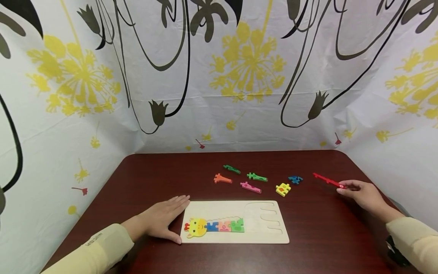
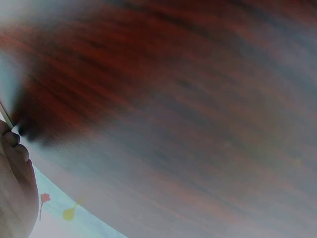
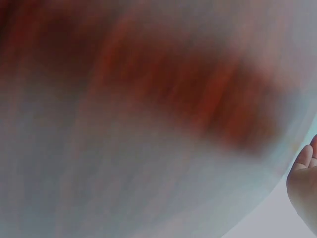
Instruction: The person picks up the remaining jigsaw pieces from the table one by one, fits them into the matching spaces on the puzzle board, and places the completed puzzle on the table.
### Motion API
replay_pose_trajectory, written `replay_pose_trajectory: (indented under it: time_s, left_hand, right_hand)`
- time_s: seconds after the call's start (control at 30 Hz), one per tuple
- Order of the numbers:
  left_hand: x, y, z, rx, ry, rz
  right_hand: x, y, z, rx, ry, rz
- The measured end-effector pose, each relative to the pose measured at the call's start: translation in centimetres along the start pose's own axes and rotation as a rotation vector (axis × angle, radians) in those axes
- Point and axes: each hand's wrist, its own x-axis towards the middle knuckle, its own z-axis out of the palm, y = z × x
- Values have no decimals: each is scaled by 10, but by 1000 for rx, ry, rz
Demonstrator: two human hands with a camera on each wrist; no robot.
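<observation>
A pale wooden puzzle board [image 1: 226, 209] lies on the table. In it sit a yellow giraffe head piece [image 1: 196, 227] and blue, pink and green neck pieces [image 1: 224, 226]; carved outlines mark the bare part. My left hand [image 1: 164, 219] rests at the board's left edge, fingers extended along its top left corner and thumb at the lower left corner. At the right, my right hand [image 1: 364, 196] pinches one end of a long thin red puzzle piece [image 1: 326, 180] between thumb and fingers. In the wrist views only parts of the left hand [image 2: 17, 183] and right hand [image 3: 304, 183] show.
Behind the board lie loose pieces: dark green [image 1: 232, 169], orange [image 1: 222, 178], light green [image 1: 257, 177], pink [image 1: 251, 187], yellow [image 1: 283, 189] and blue [image 1: 295, 179]. The dark red-brown table [image 1: 164, 171] meets a flower-patterned white cloth [image 1: 191, 83] at back and sides.
</observation>
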Motion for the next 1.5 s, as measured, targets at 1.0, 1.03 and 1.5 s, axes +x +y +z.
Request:
replay_pose_trajectory:
  time_s: [1.0, 1.03, 1.5]
  left_hand:
    - [-1, 0, 1, -8, 17, 16]
    - [-1, 0, 1, -7, 19, 17]
    - [0, -1, 1, 7, 19, 25]
  right_hand:
    - [12, -67, 22, 105, -51, -83]
    - [12, -69, 23, 111, -54, -85]
    - [13, -93, 44, 176, -100, -94]
